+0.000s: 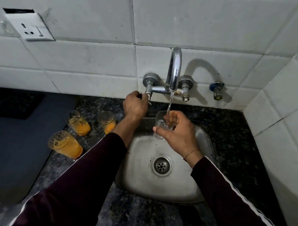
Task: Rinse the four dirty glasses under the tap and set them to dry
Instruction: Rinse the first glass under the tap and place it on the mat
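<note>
My right hand (pixel 178 131) grips a clear glass (pixel 161 124) upright over the steel sink (pixel 142 164), and a stream of water from the chrome tap (pixel 174 69) falls into it. My left hand (pixel 135 105) is closed around the tap's left handle (pixel 148 95). Three glasses smeared with orange residue stand on the dark counter left of the sink: one at the back left (pixel 78 123), one beside the sink (pixel 107 122), and one nearer to me (pixel 65 144).
A dark grey mat (pixel 22 140) covers the counter to the left. The sink drain (pixel 161 166) is open. A wall socket (pixel 31 27) and a small valve (pixel 217 90) sit on the white tiled wall. A tiled side wall (pixel 281 137) closes the right.
</note>
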